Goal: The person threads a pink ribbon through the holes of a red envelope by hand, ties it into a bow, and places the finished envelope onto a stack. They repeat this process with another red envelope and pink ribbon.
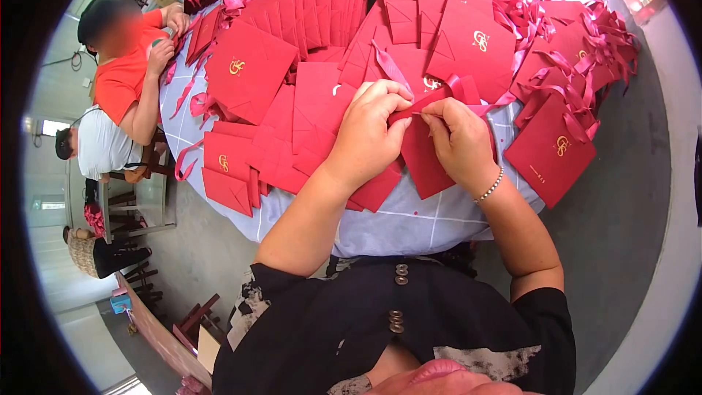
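My left hand (373,124) pinches a pinkish-red ribbon (418,107) at the top of a red paper gift bag (425,167). Close beside it, my right hand (459,135), with a beaded bracelet on the wrist, pinches the same ribbon with thumb and forefinger. The bag lies below both hands near the table's front edge, and my fingers partly hide where the ribbon meets it. Just beyond my hands, another red bag (474,40) with a gold monogram lies on the pile.
Many flat red bags (252,66) cover the table's light checked cloth (450,216). Bags with tied ribbons (559,143) hang over the right edge. A co-worker in an orange top (131,77) handles red pieces at the left; other people sit farther back.
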The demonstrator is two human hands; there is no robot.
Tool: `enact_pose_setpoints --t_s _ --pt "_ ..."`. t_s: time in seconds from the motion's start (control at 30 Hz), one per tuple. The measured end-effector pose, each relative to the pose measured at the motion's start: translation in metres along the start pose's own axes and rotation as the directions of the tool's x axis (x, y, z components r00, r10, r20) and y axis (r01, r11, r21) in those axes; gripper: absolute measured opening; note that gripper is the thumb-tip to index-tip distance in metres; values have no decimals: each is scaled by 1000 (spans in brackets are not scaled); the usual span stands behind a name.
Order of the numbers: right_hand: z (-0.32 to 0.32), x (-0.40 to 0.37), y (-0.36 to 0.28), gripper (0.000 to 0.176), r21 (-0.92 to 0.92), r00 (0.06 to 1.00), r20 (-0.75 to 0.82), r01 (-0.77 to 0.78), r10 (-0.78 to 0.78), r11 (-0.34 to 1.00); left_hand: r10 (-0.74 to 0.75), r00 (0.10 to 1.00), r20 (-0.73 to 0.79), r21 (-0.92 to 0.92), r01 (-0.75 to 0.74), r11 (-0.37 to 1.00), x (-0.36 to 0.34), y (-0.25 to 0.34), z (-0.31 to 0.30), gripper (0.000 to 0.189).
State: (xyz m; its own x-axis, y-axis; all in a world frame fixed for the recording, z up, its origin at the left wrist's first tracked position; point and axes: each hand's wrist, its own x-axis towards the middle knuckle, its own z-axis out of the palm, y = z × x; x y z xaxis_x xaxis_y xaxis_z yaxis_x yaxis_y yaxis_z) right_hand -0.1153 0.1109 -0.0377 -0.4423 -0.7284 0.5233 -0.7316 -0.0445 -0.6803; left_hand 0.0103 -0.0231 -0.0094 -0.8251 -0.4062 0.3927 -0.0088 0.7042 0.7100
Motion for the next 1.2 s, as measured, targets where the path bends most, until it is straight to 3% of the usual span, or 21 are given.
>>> enact_pose_setpoints --t_s 0.1,0.17,0.27,0.4,0.5,0.67,0.73,0.8,0.9,0.93,1.03,1.1,1.2 --pt "2 -1 -3 8 -112 996 -23 84 -87 990 -5 1000 -22 -11 4 1000 -1 1 3 16" --pt "3 -3 -7 7 -193 988 -29 141 -150 971 87 993 -82 150 -74 986 -1 5 3 14" --pt "1 -4 -12 7 -260 990 33 144 -140 955 88 989 -123 301 -47 953 -2 14 1 14" --pt "3 -3 -12 7 -293 981 33 191 -190 937 56 989 -138 263 -18 965 -3 7 1 20" --pt "6 -1 -15 7 -294 975 37 222 -221 930 20 993 -115 103 -8 995 -3 5 -1 16" --pt "10 7 -14 6 -336 962 55 271 -268 902 75 988 -134 74 -65 995 -3 2 -2 14" --pt "10 8 -17 5 -345 965 55 259 -256 902 62 986 -153 68 -52 996 -2 4 -3 10" --pt "9 12 -20 4 -203 988 -4 151 -155 967 128 975 -181 152 -101 983 -1 4 -6 8" --pt "6 12 -25 16 -61 988 -13 155 -156 986 91 973 -213 198 -48 979 0 1 -5 9" --pt "4 11 -27 16 -85 990 -21 139 -141 987 85 975 -205 230 -37 973 1 -1 -6 11" --pt "-14 8 -39 38 -215 982 47 190 -184 958 32 987 -160 205 1 979 1 4 -10 13" --pt "-39 5 -37 40 -302 975 -103 156 -195 940 54 985 -164 207 -19 978 1 2 -11 13" --pt "-89 -19 -1 51 -525 926 -371 -141 -76 840 25 988 -156 170 2 986 0 5 -14 14"
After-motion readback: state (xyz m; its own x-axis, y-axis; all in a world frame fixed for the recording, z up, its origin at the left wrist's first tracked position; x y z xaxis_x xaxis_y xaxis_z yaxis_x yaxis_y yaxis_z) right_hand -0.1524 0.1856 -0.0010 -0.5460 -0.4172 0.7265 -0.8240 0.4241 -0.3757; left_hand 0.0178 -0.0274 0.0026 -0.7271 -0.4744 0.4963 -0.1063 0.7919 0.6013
